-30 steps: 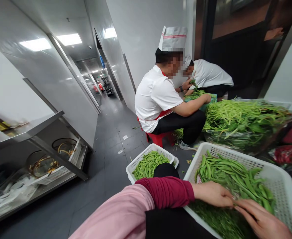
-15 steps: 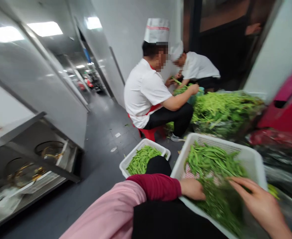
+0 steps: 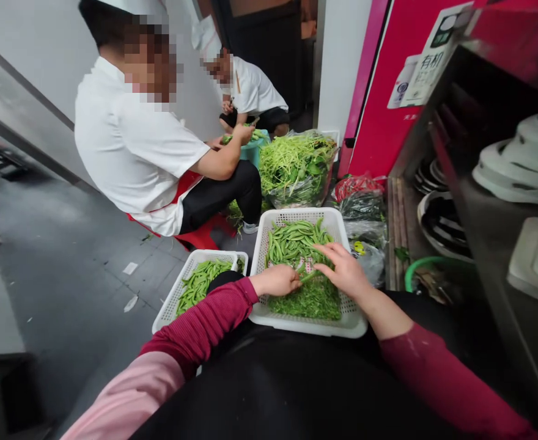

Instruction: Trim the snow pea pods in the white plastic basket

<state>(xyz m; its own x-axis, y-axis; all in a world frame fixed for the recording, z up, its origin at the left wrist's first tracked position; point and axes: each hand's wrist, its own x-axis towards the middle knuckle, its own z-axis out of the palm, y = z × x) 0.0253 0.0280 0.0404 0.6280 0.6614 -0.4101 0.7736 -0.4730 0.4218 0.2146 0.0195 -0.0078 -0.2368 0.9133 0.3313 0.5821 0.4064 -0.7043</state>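
Note:
A white perforated basket sits in front of me. Whole green bean pods fill its far half, and a heap of small green trimmings lies in its near half. My left hand is closed over the basket, pinching a green bean pod that points to the right. Just right of that pod is my right hand, its thumb and fingers apart with nothing seen between them. A patch of red-and-white material shows between pods and trimmings.
A smaller white basket of pods stands to the left. Ahead, a co-worker sits on a red stool; another person crouches farther back. Leafy greens and plastic bags lie beyond. At right is a shelf with dishes.
The view has swung right, bringing in the shelf and red cabinet. My left hand has come up from the trimmings and holds a pod; my right hand has moved close to it.

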